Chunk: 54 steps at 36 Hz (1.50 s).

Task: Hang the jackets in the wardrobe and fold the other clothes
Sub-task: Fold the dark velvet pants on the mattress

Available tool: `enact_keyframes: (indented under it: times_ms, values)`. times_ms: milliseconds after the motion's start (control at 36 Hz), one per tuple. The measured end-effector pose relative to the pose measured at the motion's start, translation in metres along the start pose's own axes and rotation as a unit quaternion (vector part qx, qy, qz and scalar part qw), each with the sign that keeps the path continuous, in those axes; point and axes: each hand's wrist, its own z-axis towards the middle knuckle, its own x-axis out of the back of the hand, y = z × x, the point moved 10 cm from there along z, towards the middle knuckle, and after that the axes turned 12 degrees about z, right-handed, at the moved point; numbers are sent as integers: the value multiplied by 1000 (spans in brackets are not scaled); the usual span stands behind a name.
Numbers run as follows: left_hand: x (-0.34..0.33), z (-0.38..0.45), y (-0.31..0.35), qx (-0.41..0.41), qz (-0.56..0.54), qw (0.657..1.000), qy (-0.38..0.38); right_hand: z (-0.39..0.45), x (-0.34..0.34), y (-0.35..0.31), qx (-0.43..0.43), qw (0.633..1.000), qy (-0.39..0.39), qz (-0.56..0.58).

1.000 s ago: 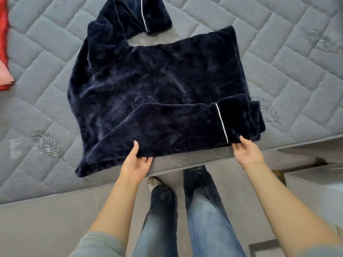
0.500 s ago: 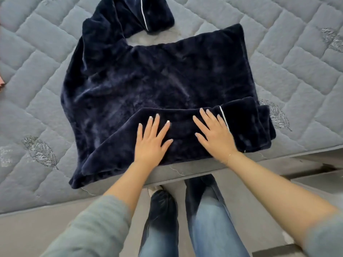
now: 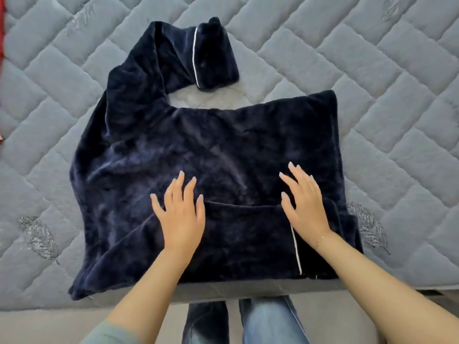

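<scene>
A dark navy plush top with thin white piping lies spread on the grey quilted mattress. Its near sleeve is folded across the bottom of the body, cuff toward the right. The far sleeve bends back at the top, its cuff lying on the mattress. My left hand lies flat, fingers spread, on the folded sleeve and the body at centre left. My right hand presses flat on the fabric near the cuff's white piping. Neither hand grips anything.
The mattress's front edge runs just below the garment, with my jeans-clad legs beneath it. A strip of red cloth shows at the far left edge. Bare quilted surface surrounds the garment on all sides.
Both hands let go of the folded sleeve's near edge, came flat onto the fabric, then slid farther up and apart across the garment. The view shifted closer over the top.
</scene>
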Motion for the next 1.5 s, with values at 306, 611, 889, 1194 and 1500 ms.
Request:
enact_keyframes:
  times_ms: [306,611,889,1194,1500]
  values:
    - [34,188,72,-136,30,989,-53,184,39,14,-1,973,-123,-197]
    - [99,112,67,-266,18,961,78,111,87,-25,46,971,63,-228]
    - [27,-9,59,-305,-12,947,-100,-30,63,-10,-56,979,3,-194]
    - [42,15,18,-195,-324,922,-78,-29,14,-32,-143,986,-30,-76]
    - [62,158,-129,47,-150,986,-49,133,-43,-128,-160,972,-17,169]
